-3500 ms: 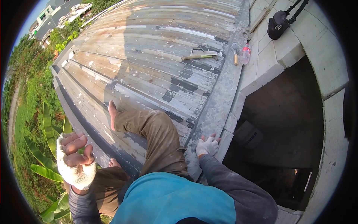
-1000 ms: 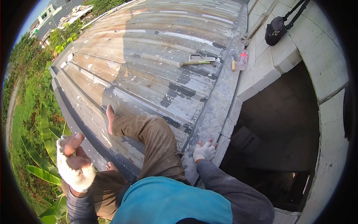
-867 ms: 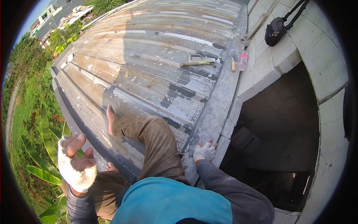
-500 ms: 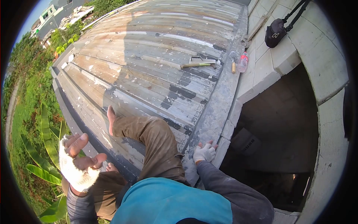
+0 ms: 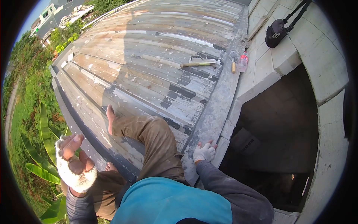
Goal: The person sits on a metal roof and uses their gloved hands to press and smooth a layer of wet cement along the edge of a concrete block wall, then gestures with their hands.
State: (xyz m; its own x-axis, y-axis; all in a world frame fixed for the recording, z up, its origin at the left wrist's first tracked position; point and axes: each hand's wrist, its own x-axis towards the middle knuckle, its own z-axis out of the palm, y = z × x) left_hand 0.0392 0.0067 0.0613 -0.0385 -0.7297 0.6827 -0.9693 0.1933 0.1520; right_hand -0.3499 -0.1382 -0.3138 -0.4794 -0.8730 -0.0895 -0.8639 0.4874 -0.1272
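My left hand (image 5: 76, 166), in a white glove with bare fingertips, is raised above my thigh at the lower left. Its fingers are half curled, a gap shows between fingers and thumb, and I see nothing in it. My right hand (image 5: 204, 152), gloved the same way, rests with fingers spread on the grey roof-edge strip (image 5: 212, 119) beside the block wall. My bent knee in brown trousers (image 5: 153, 138) lies between the hands. One bare foot (image 5: 110, 114) is planted on the metal roof (image 5: 145, 80).
A hammer (image 5: 195, 64) and a wire brush (image 5: 202, 59) lie up the roof. Near the wall are a wooden-handled brush (image 5: 234, 67) and a plastic bottle (image 5: 242, 62). A black bag (image 5: 276, 33) sits on the blocks. A deep opening (image 5: 276, 130) drops away at right; plants (image 5: 31, 123) grow past the left edge.
My left hand has shifted slightly left and turned, its fingers and thumb drawing closer together. My right hand has stayed in place on the strip.
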